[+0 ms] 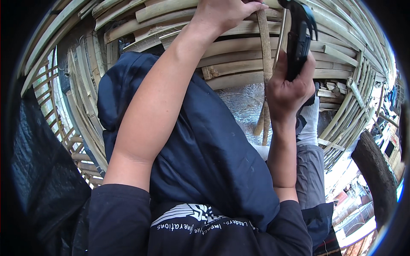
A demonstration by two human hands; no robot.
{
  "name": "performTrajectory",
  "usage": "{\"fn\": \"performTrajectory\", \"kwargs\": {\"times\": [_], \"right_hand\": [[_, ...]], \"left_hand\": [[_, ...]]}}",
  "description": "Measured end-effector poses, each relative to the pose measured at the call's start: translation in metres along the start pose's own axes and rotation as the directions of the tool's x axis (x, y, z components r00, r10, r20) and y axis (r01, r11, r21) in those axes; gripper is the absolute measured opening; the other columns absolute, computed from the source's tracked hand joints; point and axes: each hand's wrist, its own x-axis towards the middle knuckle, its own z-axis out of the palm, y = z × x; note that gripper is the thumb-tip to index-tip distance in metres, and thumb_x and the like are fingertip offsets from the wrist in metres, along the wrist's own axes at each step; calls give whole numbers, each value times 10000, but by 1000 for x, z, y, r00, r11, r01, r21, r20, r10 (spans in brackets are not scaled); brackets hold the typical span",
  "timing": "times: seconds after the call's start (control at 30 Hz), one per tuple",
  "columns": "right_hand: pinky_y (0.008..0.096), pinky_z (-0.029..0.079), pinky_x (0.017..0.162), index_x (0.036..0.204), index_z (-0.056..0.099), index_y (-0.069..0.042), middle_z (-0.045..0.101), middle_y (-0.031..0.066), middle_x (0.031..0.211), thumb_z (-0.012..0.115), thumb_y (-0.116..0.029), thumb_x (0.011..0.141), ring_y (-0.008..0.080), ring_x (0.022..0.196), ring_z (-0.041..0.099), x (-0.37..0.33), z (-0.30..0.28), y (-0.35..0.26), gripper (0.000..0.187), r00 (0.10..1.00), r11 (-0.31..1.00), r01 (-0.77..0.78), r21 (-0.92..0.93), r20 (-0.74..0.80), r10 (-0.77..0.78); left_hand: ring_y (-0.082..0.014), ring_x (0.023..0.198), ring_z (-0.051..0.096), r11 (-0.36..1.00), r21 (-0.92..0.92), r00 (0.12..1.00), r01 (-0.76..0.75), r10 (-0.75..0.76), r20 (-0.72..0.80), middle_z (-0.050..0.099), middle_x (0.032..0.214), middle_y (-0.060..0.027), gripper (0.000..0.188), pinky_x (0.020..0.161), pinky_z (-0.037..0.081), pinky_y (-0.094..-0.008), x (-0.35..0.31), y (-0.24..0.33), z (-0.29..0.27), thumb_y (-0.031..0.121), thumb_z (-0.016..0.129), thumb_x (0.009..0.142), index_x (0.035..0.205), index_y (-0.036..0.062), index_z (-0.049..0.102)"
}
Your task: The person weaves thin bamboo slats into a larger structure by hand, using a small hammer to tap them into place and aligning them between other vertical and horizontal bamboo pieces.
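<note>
My right hand point(288, 87) is closed around the handle of a black claw hammer point(299, 40), which is raised with its head toward the top edge. At the top, my left hand point(224, 13) reaches over the bamboo slats point(239, 46). Its thumb and fingertips are pinched together by the upper end of a thin wooden stick point(265, 47). Whatever sits in that pinch is too small to make out, and part of the hand is cut off by the frame. The stick runs down across the slats, passing just left of my right hand.
Dark navy cloth point(205, 132) covers my lap. Silvery reflective sheeting point(244, 102) shows below the slats. Black plastic sheeting point(45, 170) hangs at the left, beside a bamboo lattice point(47, 87). A thick dark log point(373, 175) slants at the right.
</note>
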Motion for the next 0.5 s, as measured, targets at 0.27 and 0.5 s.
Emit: {"fn": "performTrajectory", "kwargs": {"times": [0.27,0.5], "right_hand": [[427,530,625,1228,573,-26,689,180,834,673,-98,966,370,712,705,-2,6,9,289,999,999,3,50,-35,-1],[412,539,673,1234,592,-17,698,187,862,690,-94,951,382,749,707,-2,7,9,309,999,1000,-13,28,-33,13]], "left_hand": [[-259,719,700,999,-30,1000,22,-21,15,729,785,-102,134,700,540,-370,-2,2,-1,163,821,749,765,39,769],[-237,724,705,992,-72,994,103,-100,47,733,797,-96,140,716,535,-367,-2,6,1,179,825,770,787,48,779]]}}
